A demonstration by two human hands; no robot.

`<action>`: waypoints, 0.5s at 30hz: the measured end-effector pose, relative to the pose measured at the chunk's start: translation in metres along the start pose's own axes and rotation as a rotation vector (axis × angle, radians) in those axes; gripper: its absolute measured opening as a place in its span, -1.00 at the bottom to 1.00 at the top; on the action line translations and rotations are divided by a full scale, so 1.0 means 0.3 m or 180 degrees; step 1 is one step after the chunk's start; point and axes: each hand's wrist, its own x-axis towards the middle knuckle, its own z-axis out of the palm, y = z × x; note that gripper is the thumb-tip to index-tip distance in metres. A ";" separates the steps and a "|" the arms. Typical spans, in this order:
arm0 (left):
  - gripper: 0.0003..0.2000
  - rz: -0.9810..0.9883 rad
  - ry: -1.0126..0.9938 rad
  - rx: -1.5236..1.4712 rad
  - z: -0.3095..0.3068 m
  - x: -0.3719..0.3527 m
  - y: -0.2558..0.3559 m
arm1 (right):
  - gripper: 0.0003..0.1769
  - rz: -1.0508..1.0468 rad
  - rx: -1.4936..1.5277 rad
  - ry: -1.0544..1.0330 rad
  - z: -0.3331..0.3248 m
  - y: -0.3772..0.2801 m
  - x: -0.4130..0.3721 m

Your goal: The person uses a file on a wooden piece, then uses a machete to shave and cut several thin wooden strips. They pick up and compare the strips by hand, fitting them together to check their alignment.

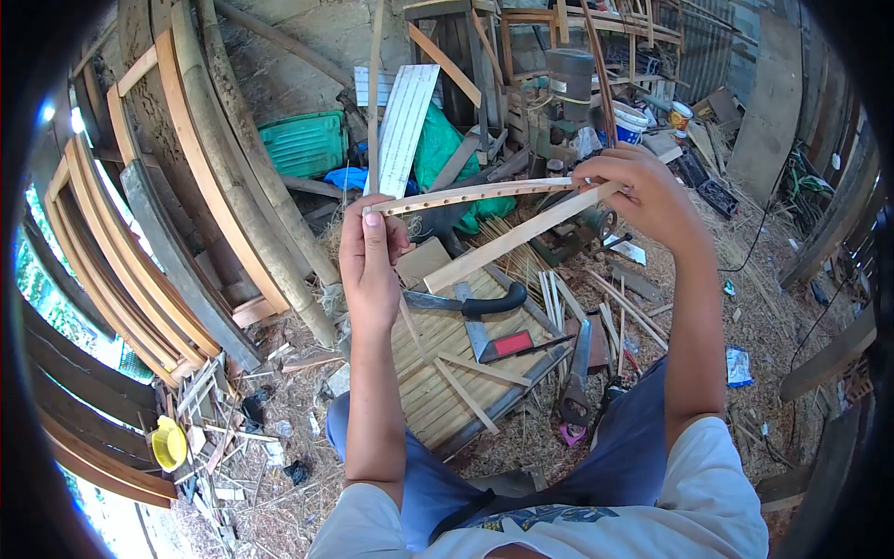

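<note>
A thin, slightly curved wooden strip with a row of dark holes (pixel 475 194) spans between my two hands. My left hand (pixel 374 238) pinches its left end between thumb and fingers. At its other end, my right hand (pixel 638 186) grips the strip together with a flat pale wooden slat (pixel 521 237), which slants down to the left. Below them, a slatted bamboo surface (pixel 419 373) bears a black-handled blade (pixel 494 298), a metal square with a red patch (pixel 507 345) and thin wood strips (pixel 466 389).
A handsaw (pixel 575 377) leans beside the bamboo surface, near my right leg. Wooden frames (pixel 209 168) stand at the left. Behind lie a green crate (pixel 305 144) and a white panel (pixel 406 121). A yellow container (pixel 169 443) lies lower left.
</note>
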 end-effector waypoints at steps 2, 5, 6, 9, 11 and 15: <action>-0.67 -0.0023 -0.0080 0.0000 0.002 -0.002 0.019 | -0.70 0.0020 -0.0005 0.0000 -0.001 0.001 0.000; -0.70 -0.0038 -0.0163 -0.0007 -0.002 0.000 0.020 | -0.70 0.0068 -0.0062 -0.0011 -0.004 0.001 0.003; -0.70 -0.0027 -0.0162 -0.0035 -0.006 0.001 0.015 | -0.70 0.0074 -0.0090 0.0002 -0.002 0.003 0.001; -0.69 -0.0006 -0.0151 -0.0111 -0.013 0.001 -0.005 | -0.71 0.0064 -0.0192 0.0013 -0.001 0.000 -0.002; -0.70 0.0003 -0.0130 -0.0143 -0.015 0.001 -0.008 | -0.71 0.0044 -0.0232 0.0008 -0.001 -0.007 0.002; -0.71 0.0066 -0.0112 -0.0092 -0.020 0.004 -0.010 | -0.71 0.0028 -0.0307 0.0023 0.002 -0.016 0.007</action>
